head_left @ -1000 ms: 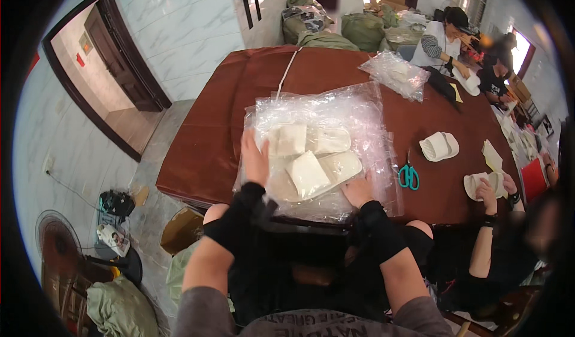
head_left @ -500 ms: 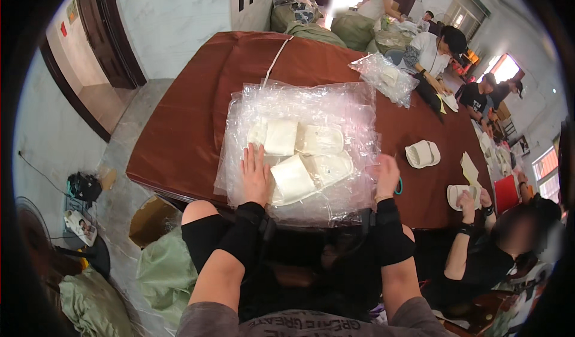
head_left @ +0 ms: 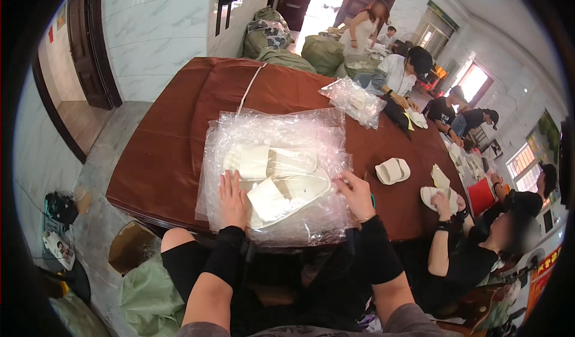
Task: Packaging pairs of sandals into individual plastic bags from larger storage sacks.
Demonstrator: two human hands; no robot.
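By the wall on the left, I see a dark brown door (head_left: 90,43) standing open, and lower down a brown box (head_left: 127,247) sits on the floor next to a pale green sack (head_left: 148,295). Next comes a big table with a shiny brown cover (head_left: 153,151), and a white string (head_left: 250,88) lies across it. Near the front edge of the table, the person's left hand (head_left: 233,204) lies flat, palm down, with its fingers a little apart; it is not gripping anything. Its fingers touch the left end of two white slippers (head_left: 266,202), which lie side by side, toes left and heels right, one farther back than the other. They are on a pile of clear plastic bags (head_left: 263,121), but I can't tell if they are inside the top bag or just on it. The right hand (head_left: 356,196) is at the right edge of the pile with its fingers bent; I can't tell if it has pinched the plastic. A blue-green loop (head_left: 372,200) peeks out just beside it. Farther right, another white slipper (head_left: 393,171) rests alone on the table, and past it a co-worker's hand (head_left: 442,205) is on one more white slipper (head_left: 427,194), near a red thing (head_left: 481,196).
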